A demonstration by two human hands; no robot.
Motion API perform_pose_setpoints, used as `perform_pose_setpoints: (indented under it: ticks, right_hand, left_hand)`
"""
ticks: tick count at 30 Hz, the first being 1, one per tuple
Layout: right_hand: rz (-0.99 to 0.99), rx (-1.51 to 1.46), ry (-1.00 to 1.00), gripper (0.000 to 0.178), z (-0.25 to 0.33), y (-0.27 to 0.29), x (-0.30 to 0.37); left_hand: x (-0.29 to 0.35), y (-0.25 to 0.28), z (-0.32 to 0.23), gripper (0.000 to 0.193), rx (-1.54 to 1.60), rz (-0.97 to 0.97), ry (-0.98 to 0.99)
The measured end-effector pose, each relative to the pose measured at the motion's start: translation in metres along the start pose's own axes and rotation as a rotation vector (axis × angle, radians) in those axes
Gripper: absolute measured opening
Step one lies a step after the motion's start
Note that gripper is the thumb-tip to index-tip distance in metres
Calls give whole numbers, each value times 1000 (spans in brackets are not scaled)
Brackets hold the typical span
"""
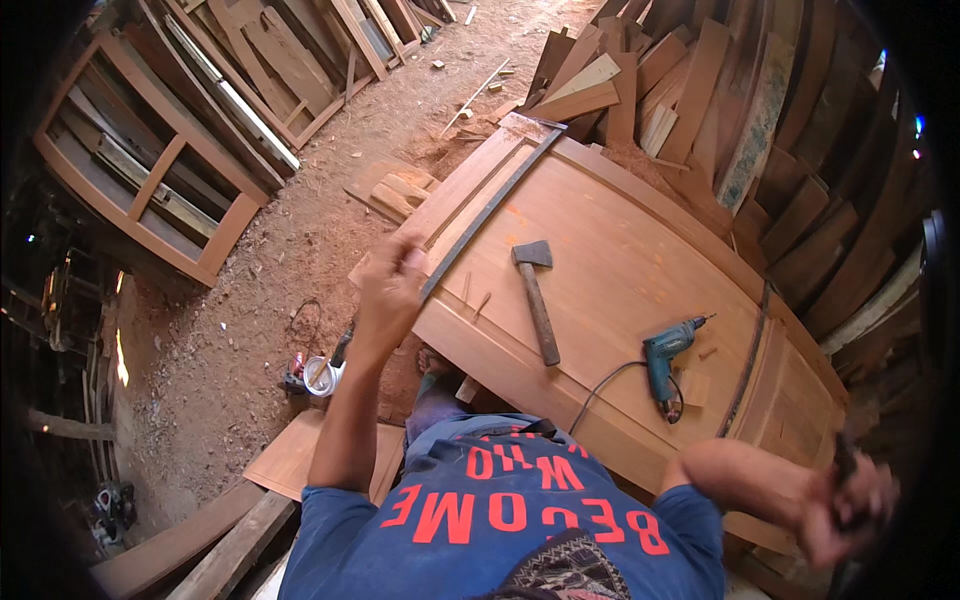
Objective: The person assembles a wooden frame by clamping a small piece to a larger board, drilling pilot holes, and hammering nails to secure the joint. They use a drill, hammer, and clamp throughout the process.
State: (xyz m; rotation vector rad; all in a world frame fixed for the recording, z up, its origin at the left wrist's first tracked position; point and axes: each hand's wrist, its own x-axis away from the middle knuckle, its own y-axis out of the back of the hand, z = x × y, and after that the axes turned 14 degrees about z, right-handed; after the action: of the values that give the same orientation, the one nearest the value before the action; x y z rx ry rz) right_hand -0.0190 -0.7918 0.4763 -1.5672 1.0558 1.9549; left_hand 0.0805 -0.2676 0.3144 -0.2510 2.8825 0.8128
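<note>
The left hand (pixel 392 272) is closed on the near end of a long metal straightedge (pixel 492 208) lying along the wooden door's (pixel 620 270) left side. The right hand (pixel 845 500) grips a dark strap (pixel 748 368) at the right. Hammer (pixel 536 298) and drill (pixel 664 362) lie unused; judging by this, alignment is underway.

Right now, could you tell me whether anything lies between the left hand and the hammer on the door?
Only two small wood slivers lie on the door between the left hand, which grips the long metal bar, and the hammer.
</note>
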Motion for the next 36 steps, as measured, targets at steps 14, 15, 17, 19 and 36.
perform_pose_setpoints:
  ticks: [14, 15, 17, 19, 36]
  right_hand:
    - [309, -829, -1276, 8, -12, -234, 97]
    - [358, -808, -1287, 8, -11, -246, 98]
    - [401, -758, -1322, 7, -21, -269, 106]
    - [441, -724, -1378, 8, -25, -296, 107]
    - [661, -676, -1767, 16, -59, -519, 173]
  left_hand:
    - [-31, -192, 245, 39, -361, 538, 116]
    - [-24, -205, 270, 35, -314, 465, 124]
    - [-36, -206, 269, 26, -174, 608, 197]
    - [-66, -191, 241, 22, -83, 573, 230]
    - [-466, -266, 336, 21, 392, 149, 78]
